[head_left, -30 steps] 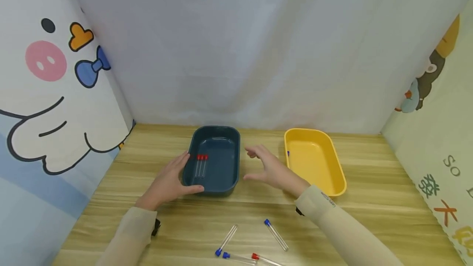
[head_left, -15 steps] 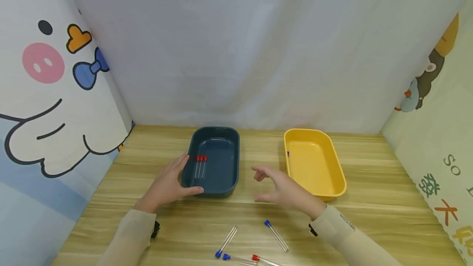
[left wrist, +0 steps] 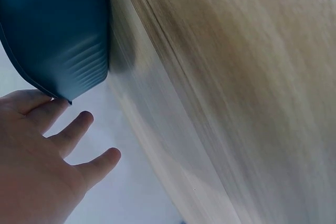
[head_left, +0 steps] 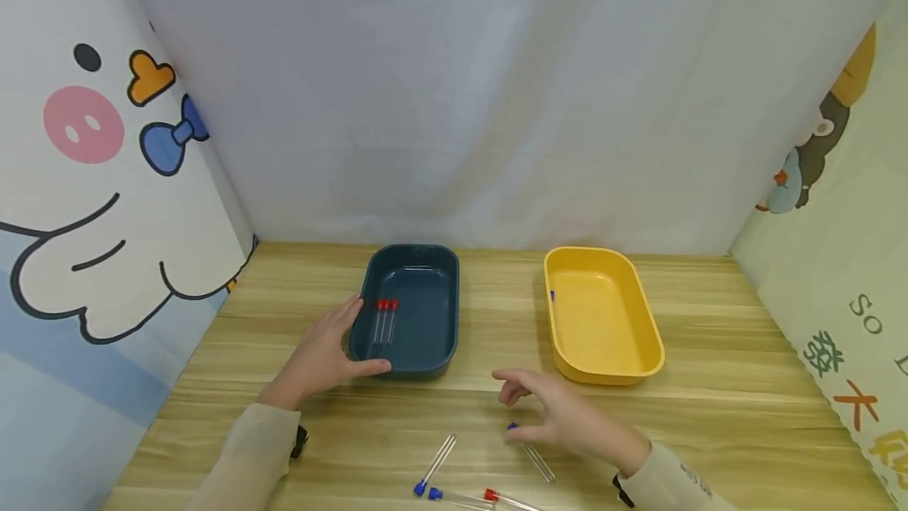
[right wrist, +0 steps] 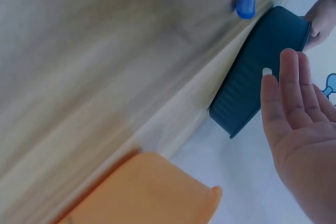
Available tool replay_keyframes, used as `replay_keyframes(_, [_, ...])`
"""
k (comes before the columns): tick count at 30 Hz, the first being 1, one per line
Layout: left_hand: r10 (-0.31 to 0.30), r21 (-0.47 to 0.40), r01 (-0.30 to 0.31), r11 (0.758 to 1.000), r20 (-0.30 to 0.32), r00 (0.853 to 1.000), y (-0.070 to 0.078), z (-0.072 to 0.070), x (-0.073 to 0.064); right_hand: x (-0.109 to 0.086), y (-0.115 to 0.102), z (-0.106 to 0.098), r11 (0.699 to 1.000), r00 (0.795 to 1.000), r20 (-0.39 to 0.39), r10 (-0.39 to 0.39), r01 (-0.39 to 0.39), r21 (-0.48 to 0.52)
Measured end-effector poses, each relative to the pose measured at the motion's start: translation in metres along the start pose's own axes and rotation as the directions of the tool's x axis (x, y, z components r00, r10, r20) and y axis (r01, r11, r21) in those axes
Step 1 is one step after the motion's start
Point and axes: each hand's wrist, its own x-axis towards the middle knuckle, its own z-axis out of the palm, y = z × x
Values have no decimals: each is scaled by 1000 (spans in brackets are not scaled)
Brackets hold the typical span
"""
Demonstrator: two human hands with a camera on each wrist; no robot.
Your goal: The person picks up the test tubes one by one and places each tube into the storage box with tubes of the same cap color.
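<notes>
My left hand (head_left: 319, 357) rests on the left side of a dark blue bin (head_left: 431, 314), its fingertips at the rim and thumb stretched along the front. Inside that bin lie three red-capped test tubes (head_left: 386, 304) side by side. With fingers relaxed and holding nothing, my right hand (head_left: 567, 416) hovers near the table, its thumb overlapping the cap end of a blue-capped test tube (head_left: 539, 464). The right wrist view shows this palm (right wrist: 310, 150) with fingers extended. Left of that tube lies another blue-capped test tube (head_left: 420, 487).
A yellow bin (head_left: 649, 337) stands at the right, a small blue cap (head_left: 552, 296) showing at its left wall. By the front edge lie one more blue-capped tube (head_left: 436, 494) and a red-capped tube (head_left: 491, 494). A pale curtain (head_left: 468, 101) hangs behind the table.
My right hand has drawn back from beside the dark blue bin, moving right and toward the front over the blue-capped test tube. My left hand has stayed at the bin.
</notes>
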Motion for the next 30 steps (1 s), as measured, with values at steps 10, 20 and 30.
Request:
replay_keyframes(10, [17, -1, -17, 1000, -10, 1000, 1, -1, 0, -12, -8, 15, 999, 991, 127, 38, -42, 31])
replay_keyframes(20, [6, -1, -6, 1000, 2, 1000, -1, 1, 0, -24, -10, 28, 999, 980, 194, 46, -45, -8])
replay_keyframes(30, [11, 4, -11, 1000, 2, 1000, 0, 1, 1, -25, -16, 40, 991, 961, 241, 136, -129, -47])
